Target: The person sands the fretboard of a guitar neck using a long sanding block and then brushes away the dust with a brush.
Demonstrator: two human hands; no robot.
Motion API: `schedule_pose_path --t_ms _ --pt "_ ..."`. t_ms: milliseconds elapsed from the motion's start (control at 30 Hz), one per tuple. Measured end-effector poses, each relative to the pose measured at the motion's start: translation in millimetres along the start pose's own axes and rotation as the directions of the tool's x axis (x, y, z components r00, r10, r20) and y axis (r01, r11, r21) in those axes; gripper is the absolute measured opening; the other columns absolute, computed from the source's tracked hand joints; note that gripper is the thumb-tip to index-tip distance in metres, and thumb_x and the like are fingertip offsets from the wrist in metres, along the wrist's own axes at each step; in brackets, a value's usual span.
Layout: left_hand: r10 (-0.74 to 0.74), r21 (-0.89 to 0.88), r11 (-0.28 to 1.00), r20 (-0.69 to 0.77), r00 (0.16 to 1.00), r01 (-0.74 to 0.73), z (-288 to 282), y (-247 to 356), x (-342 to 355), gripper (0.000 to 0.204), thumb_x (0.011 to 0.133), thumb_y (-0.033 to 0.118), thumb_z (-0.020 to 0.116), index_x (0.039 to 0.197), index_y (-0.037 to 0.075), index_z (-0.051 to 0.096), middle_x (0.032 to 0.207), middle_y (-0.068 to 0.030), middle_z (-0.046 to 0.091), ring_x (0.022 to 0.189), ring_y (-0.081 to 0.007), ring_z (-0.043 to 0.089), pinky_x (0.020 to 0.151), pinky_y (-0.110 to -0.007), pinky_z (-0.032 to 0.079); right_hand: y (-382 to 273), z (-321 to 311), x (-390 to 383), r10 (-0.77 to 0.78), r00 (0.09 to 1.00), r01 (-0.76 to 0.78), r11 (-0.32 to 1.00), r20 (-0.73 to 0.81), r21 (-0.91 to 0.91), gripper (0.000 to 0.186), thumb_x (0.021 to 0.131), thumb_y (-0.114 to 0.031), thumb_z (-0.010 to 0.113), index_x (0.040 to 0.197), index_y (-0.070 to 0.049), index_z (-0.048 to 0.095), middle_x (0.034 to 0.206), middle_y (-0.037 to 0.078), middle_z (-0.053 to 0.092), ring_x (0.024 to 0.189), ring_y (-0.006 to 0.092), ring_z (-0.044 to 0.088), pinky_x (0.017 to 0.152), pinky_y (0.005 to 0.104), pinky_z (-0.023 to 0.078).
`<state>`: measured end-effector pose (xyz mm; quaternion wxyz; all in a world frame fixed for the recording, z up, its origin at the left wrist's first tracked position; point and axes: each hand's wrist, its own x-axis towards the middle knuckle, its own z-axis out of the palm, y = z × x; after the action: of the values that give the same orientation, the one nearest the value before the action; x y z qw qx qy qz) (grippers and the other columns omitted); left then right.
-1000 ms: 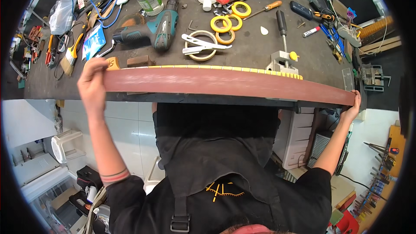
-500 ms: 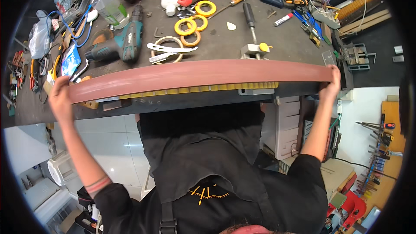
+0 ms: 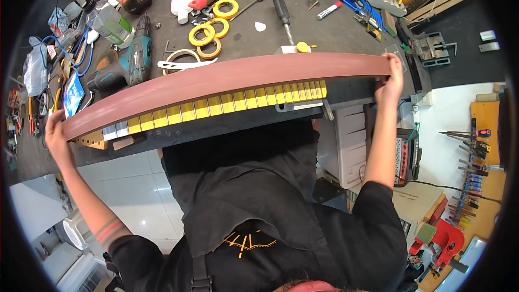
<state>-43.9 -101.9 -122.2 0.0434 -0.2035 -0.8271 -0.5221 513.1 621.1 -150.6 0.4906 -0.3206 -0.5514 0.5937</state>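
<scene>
A long reddish-brown strip, which looks like sandpaper (image 3: 227, 78), is stretched level between my two hands. My left hand (image 3: 58, 138) closes round its left end, and my right hand (image 3: 391, 80) pinches the right end. Just nearer to me than the strip lies a guitar neck (image 3: 216, 105), its fretboard masked with yellow tape between metal frets. Part of the neck is hidden under the strip. A clamp (image 3: 285, 19) with a dark handle stands behind the strip, and a metal plate (image 3: 299, 106) sits under the neck's right end.
Several tape rolls (image 3: 201, 34), a teal drill (image 3: 132, 59) and a white bottle (image 3: 183, 1) lie beyond the strip. Farther right are a marker (image 3: 328, 11) and a small vise (image 3: 432, 48). A clear bottle (image 3: 111, 24) stands at the far left.
The strip has shifted away from me relative to the neck, so more of the yellow-taped fretboard shows. Both hands still grip its ends. The whole view has turned slightly.
</scene>
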Motion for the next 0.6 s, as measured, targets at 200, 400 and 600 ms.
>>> schedule_pose_path --t_ms 200,400,600 --pt "0.033 0.066 0.997 -0.035 0.999 -0.031 52 30 -10 0.023 0.104 0.003 0.053 0.117 -0.001 0.072 0.111 -0.0037 0.07 0.106 -0.013 0.063 0.099 -0.028 0.047 -12 -36 9 -0.012 1.0 0.014 0.991 0.009 -0.135 0.031 0.106 -0.033 0.058 0.122 -0.008 0.066 0.104 0.003 0.069 0.084 0.0106 0.064 0.061 0.0233 0.047" --pt "0.028 -0.003 1.0 0.088 0.996 -0.028 70 52 -17 0.025 0.104 0.004 0.053 0.123 0.0 0.07 0.114 -0.0026 0.068 0.106 -0.0122 0.061 0.099 -0.028 0.045 -13 -69 26 -0.011 0.992 0.006 0.999 -0.125 -0.033 0.024 0.108 -0.024 0.054 0.123 -0.008 0.064 0.116 0.006 0.069 0.106 0.0181 0.068 0.085 0.0308 0.058" --pt "-0.097 -0.065 0.994 -0.182 0.979 0.087 -12 -6 -7 0.027 0.102 0.004 0.058 0.127 0.0 0.069 0.119 -0.007 0.07 0.11 -0.0157 0.064 0.1 -0.031 0.05 -12 -2 -35 0.034 0.989 -0.024 0.997 0.144 -0.068 0.026 0.108 -0.027 0.053 0.122 -0.007 0.064 0.112 0.003 0.068 0.073 0.0078 0.057 0.057 0.0227 0.042"
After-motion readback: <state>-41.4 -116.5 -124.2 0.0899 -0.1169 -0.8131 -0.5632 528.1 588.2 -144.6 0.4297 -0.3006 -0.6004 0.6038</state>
